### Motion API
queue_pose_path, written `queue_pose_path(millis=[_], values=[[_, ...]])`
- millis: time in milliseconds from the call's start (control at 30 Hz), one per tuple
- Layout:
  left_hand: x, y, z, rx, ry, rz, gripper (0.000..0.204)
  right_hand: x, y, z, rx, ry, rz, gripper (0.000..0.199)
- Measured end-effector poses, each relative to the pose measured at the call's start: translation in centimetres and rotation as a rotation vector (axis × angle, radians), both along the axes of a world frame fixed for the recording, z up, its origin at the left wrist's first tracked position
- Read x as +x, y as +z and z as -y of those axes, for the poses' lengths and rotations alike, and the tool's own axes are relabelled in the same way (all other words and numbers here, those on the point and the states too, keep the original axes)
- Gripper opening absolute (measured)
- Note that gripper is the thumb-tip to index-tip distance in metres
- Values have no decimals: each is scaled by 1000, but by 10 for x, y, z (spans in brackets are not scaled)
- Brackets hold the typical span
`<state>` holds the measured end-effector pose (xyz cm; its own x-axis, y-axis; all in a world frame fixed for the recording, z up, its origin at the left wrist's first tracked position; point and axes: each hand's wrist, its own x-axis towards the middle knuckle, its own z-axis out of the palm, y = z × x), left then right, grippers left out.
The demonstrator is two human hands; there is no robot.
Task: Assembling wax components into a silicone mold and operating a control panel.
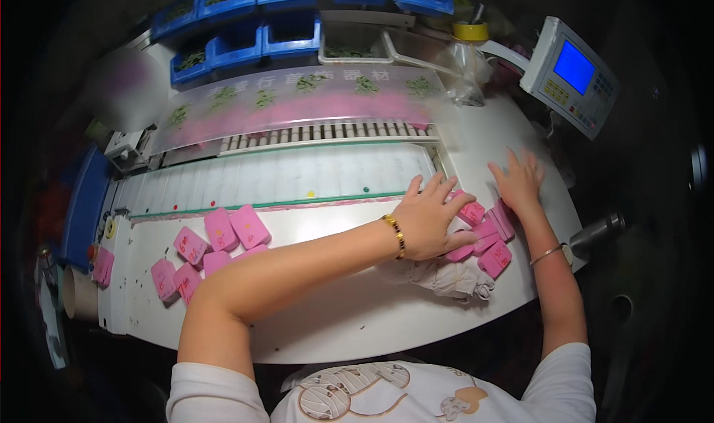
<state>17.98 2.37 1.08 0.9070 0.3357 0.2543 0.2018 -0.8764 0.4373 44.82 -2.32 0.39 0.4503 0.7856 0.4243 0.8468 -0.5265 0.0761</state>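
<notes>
My left hand [431, 218] reaches across the white table to the right, fingers spread and thumb against a cluster of pink blocks [486, 235] with handwritten marks. Part of the cluster is hidden under that hand. A crumpled pale cloth bundle [454, 278] lies just below the palm. Slightly blurred, my right hand [518, 181] is on the far right side of the cluster with its fingers apart and nothing visible in them. One upright pink block [503, 221] stands close to my right wrist. More pink blocks [221, 230] lie at left, partly covered by my left forearm.
A white segmented belt [282, 176] with green edges runs across the table. Behind it are a clear plastic cover [297, 103] with small green heaps on it and rows of blue bins [291, 36]. A control panel [573, 77] with a blue screen stands at far right.
</notes>
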Motion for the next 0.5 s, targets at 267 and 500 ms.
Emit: queue_pose_path(millis=[267,500], values=[[-139,18,33,-61,219,144,56,-15,-47,-157,-6,343,-627,57],[-236,13,68,-59,612,232,42,12,-82,-240,121,164,-337,32]])
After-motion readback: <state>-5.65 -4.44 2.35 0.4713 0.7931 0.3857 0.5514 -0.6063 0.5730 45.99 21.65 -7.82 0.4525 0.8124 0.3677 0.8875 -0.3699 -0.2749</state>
